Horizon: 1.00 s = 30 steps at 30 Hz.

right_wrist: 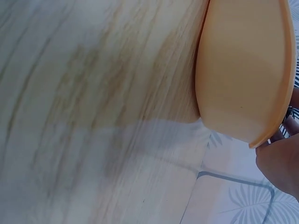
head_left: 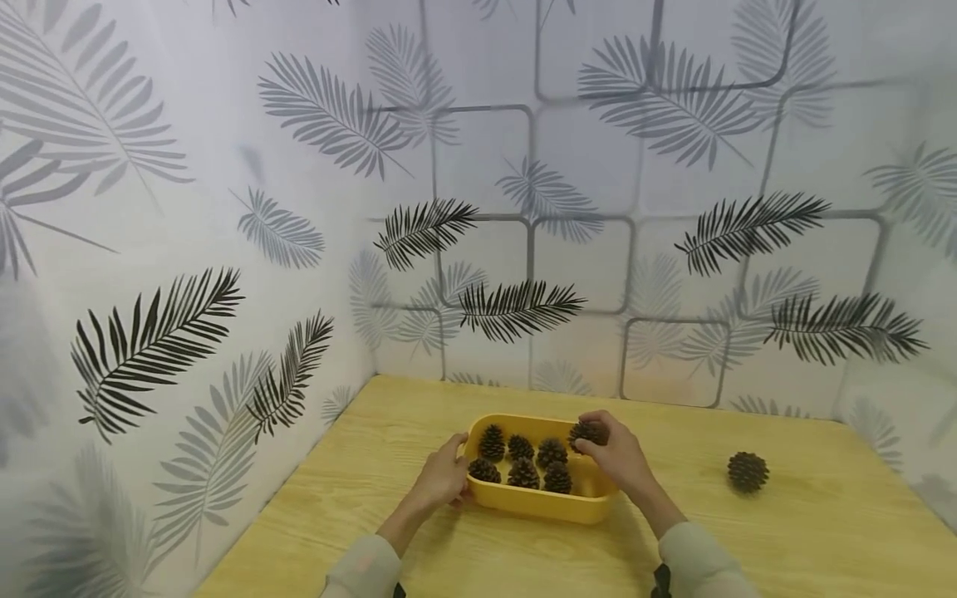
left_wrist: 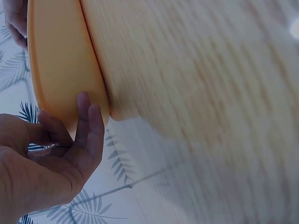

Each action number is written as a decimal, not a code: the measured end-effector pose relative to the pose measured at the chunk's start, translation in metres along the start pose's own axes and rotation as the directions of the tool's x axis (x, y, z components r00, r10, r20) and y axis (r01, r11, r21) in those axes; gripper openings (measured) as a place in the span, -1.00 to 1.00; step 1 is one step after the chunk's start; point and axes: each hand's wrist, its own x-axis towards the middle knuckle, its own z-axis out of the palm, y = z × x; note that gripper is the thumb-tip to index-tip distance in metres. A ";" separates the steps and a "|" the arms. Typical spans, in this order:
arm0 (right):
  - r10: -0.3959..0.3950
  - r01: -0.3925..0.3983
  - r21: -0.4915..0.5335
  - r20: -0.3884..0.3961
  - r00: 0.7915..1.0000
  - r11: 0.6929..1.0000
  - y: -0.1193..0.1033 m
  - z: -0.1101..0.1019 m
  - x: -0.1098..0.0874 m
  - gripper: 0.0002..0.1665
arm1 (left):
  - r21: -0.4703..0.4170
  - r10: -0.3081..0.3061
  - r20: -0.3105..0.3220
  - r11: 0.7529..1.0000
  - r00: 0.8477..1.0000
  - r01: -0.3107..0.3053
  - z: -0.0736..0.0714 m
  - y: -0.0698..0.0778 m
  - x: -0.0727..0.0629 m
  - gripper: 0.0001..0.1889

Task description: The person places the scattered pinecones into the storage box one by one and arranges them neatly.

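A yellow rectangular tub (head_left: 534, 502) sits on the table, with several brown pine cones (head_left: 523, 473) in its left and middle part. At the tub's left end my left hand (head_left: 443, 475) holds the wall and rim. The left wrist view shows fingertips (left_wrist: 83, 100) of that hand against the outside of the tub (left_wrist: 65, 56). My right hand (head_left: 619, 453) grips a pine cone (head_left: 586, 433) at the tub's back right corner. In the right wrist view, the tub's rim largely hides that cone, and the right hand (right_wrist: 280, 161) shows only in part.
Another pine cone (head_left: 748, 472) lies by itself on the wood-grain table (head_left: 815, 531), to the right of the tub. Leaf-printed sheeting (head_left: 478, 249) rises behind the table and along its left side.
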 end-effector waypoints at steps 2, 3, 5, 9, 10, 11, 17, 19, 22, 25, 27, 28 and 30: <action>-0.009 0.009 -0.001 -0.006 1.000 1.000 0.002 0.001 0.002 -0.52 | -0.004 0.004 -0.004 1.000 1.000 -0.004 0.000 -0.001 0.001 -0.47; -0.011 0.011 -0.001 -0.011 1.000 1.000 0.003 0.002 0.003 -0.52 | -0.005 0.002 -0.003 1.000 1.000 -0.002 0.000 -0.002 0.002 -0.47; -0.016 0.016 -0.004 -0.032 0.999 1.000 0.007 0.005 0.005 -0.50 | -0.006 0.004 0.000 1.000 1.000 -0.004 0.000 -0.001 0.002 -0.46; -0.036 0.034 -0.029 -0.076 0.996 0.999 0.015 0.013 0.006 -0.49 | -0.004 0.001 0.005 1.000 1.000 -0.001 0.001 0.001 0.000 -0.46; -0.048 0.045 -0.037 -0.088 0.995 0.998 0.016 0.015 0.006 -0.49 | -0.003 0.000 0.004 1.000 1.000 0.000 0.001 0.000 0.000 -0.46; -0.059 0.055 -0.040 -0.097 0.994 0.998 0.017 0.017 0.006 -0.49 | -0.003 0.000 0.003 1.000 1.000 0.000 0.001 0.000 0.000 -0.47; -0.129 0.121 -0.069 -0.128 0.983 0.990 0.016 0.022 0.000 -0.50 | -0.007 -0.012 0.003 1.000 1.000 0.012 0.001 0.001 -0.002 -0.46; -0.140 0.131 -0.077 -0.132 0.981 0.988 0.016 0.022 -0.003 -0.50 | -0.009 -0.017 0.007 1.000 1.000 0.017 0.002 0.001 -0.002 -0.46; -0.161 0.149 -0.090 -0.142 0.977 0.985 0.016 0.023 -0.004 -0.49 | -0.013 -0.018 0.010 1.000 1.000 0.018 0.002 0.001 -0.002 -0.46; -0.188 0.172 -0.119 -0.145 0.971 0.978 0.015 0.023 -0.004 -0.50 | -0.015 -0.015 0.014 1.000 1.000 0.015 0.001 0.000 -0.001 -0.46; -0.205 0.186 -0.136 -0.145 0.968 0.973 0.014 0.023 -0.003 -0.50 | -0.011 -0.013 0.016 1.000 1.000 0.013 0.001 0.000 -0.001 -0.46; -0.209 0.188 -0.145 -0.142 0.968 0.971 0.014 0.024 -0.002 -0.50 | -0.006 -0.013 0.015 1.000 1.000 0.013 0.001 -0.001 0.000 -0.46; -0.215 0.192 -0.158 -0.138 0.967 0.968 0.013 0.025 -0.001 -0.50 | 0.001 -0.008 0.014 1.000 1.000 0.008 0.000 -0.001 0.001 -0.46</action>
